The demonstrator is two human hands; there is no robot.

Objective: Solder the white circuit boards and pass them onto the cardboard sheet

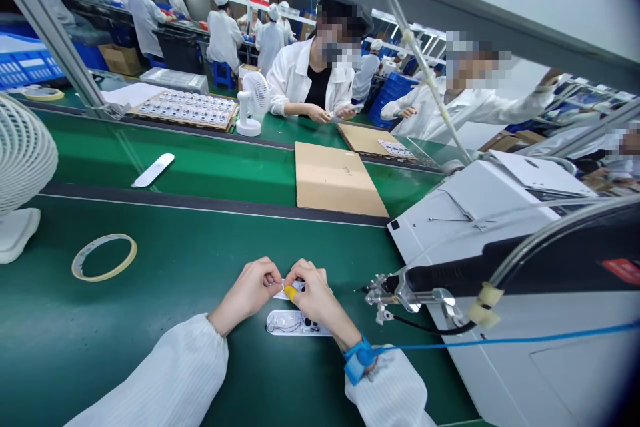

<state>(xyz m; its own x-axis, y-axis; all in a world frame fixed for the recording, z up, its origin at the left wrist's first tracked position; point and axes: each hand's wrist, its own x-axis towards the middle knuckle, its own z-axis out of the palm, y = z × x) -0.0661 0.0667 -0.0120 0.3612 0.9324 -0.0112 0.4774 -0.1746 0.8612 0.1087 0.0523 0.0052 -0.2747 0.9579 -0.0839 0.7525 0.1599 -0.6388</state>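
1. My left hand point(253, 290) and right hand point(313, 293) meet at the near middle of the green worktop point(150, 347). The fingers of both are pinched together on a small white piece point(281, 293) held between them.
2. A yellow cap point(290, 293) covers one right fingertip and touches that piece.
3. Just nearer than my hands, an open white case point(293, 324) lies flat, with wires and small parts showing inside. My right wrist crosses its right end.
4. A blue strap point(357, 360) wraps my right wrist, and its blue cord point(500, 340) runs off to the right.
5. There is a red label point(625, 270) on the black tool point(500, 267) at the right, but its writing is too blurred to read.
6. To the left, a stretch of open worktop lies between my hands and the tape ring point(104, 257), with a white fan point(20, 167) at the left edge.
7. To the right, the tool's metal tip is near my right hand, and a white machine point(475, 207) closes off that side.
8. The far edge is a dark strip. Beyond it, a belt point(225, 167) carries a white cover point(153, 170) and a cardboard sheet point(337, 180).
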